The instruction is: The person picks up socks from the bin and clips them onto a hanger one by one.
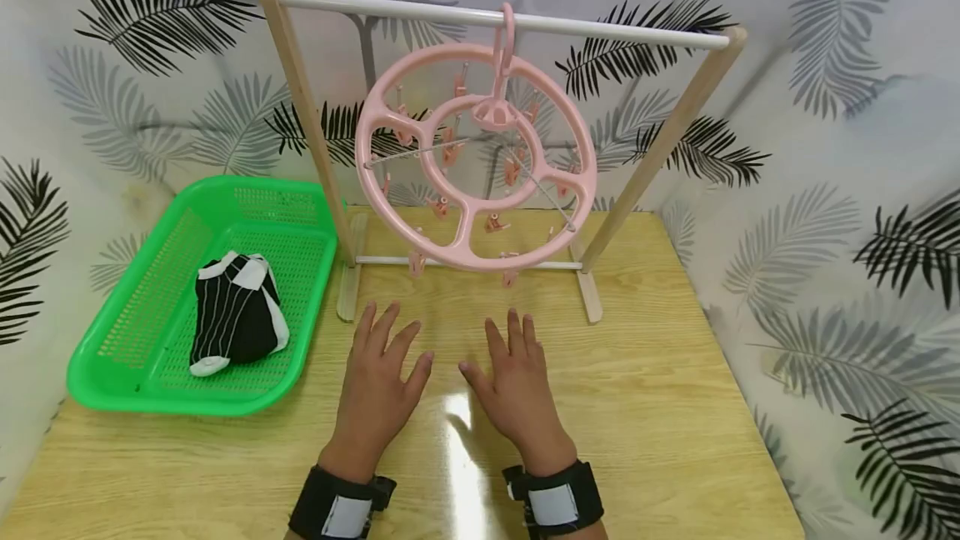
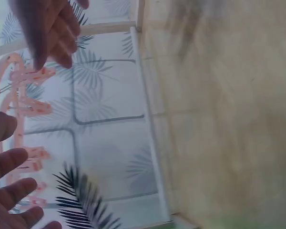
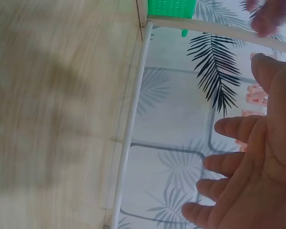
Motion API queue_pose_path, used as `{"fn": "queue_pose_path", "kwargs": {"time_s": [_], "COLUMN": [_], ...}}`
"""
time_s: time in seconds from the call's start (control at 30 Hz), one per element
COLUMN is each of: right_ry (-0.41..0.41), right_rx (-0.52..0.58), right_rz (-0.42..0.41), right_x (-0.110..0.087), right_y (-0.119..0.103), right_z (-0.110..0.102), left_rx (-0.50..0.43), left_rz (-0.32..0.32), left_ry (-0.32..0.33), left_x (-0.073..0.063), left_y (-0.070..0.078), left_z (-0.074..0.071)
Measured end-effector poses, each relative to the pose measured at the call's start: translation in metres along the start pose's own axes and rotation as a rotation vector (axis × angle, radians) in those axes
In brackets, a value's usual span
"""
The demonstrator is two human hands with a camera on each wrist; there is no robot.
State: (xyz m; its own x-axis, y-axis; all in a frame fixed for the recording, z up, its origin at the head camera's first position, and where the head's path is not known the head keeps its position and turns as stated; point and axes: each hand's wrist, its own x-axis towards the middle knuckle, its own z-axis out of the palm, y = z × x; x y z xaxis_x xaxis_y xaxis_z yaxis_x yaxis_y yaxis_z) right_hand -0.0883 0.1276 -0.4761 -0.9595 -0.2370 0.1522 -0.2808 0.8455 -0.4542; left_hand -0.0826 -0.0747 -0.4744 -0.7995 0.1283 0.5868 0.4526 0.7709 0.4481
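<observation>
Both hands hover over the wooden table with fingers spread and nothing in them. The left hand [image 1: 378,394] is in front of the rack's left foot, to the right of the basket. Beside it, palm down in the head view, is the right hand [image 1: 517,390]. Beyond them a round pink clip hanger [image 1: 468,258] hangs by its hook from the rack's white top bar [image 1: 390,7]. Several pink clips [image 1: 493,223] dangle from its rings. In the green basket [image 1: 97,386] lies a small bundle of black-and-white striped socks [image 1: 236,307].
The rack has wooden side posts [image 1: 686,115] and a thin white lower bar [image 1: 480,261] near the table. Behind it hangs a leaf-patterned cloth [image 1: 832,273]. The wooden table [image 1: 660,423] runs toward me, its right edge slanting down.
</observation>
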Motion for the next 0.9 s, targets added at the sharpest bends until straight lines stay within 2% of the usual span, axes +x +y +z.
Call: {"fn": "queue_pose_path", "kwargs": {"time_s": [0.07, 0.17, 0.23, 0.3, 0.43, 0.53, 0.73, 0.9], "right_ry": [0.017, 0.038, 0.054, 0.075, 0.122, 0.143, 0.140, 0.146], "right_rx": [0.003, 0.014, 0.020, 0.023, 0.041, 0.061, 0.099, 0.108], "right_rz": [-0.020, -0.042, -0.055, -0.063, -0.082, -0.090, -0.068, -0.039], "right_x": [-0.002, -0.005, -0.007, -0.008, -0.007, -0.006, -0.008, -0.009], "right_y": [0.003, 0.009, 0.012, 0.016, 0.021, 0.023, 0.024, 0.025], "right_z": [0.000, 0.000, -0.001, -0.002, -0.005, -0.007, -0.009, -0.011], "left_rx": [-0.002, 0.017, 0.048, 0.097, 0.206, 0.252, 0.227, 0.151], "left_rz": [0.096, 0.224, 0.287, 0.323, 0.343, 0.341, 0.321, 0.334], "left_ry": [0.066, 0.113, 0.127, 0.127, 0.091, 0.061, 0.050, 0.064], "left_x": [0.009, 0.028, 0.045, 0.063, 0.095, 0.111, 0.121, 0.124], "left_y": [-0.002, -0.004, -0.004, -0.003, -0.001, -0.001, 0.002, 0.005], "left_z": [-0.008, -0.022, -0.032, -0.041, -0.049, -0.049, -0.043, -0.047]}}
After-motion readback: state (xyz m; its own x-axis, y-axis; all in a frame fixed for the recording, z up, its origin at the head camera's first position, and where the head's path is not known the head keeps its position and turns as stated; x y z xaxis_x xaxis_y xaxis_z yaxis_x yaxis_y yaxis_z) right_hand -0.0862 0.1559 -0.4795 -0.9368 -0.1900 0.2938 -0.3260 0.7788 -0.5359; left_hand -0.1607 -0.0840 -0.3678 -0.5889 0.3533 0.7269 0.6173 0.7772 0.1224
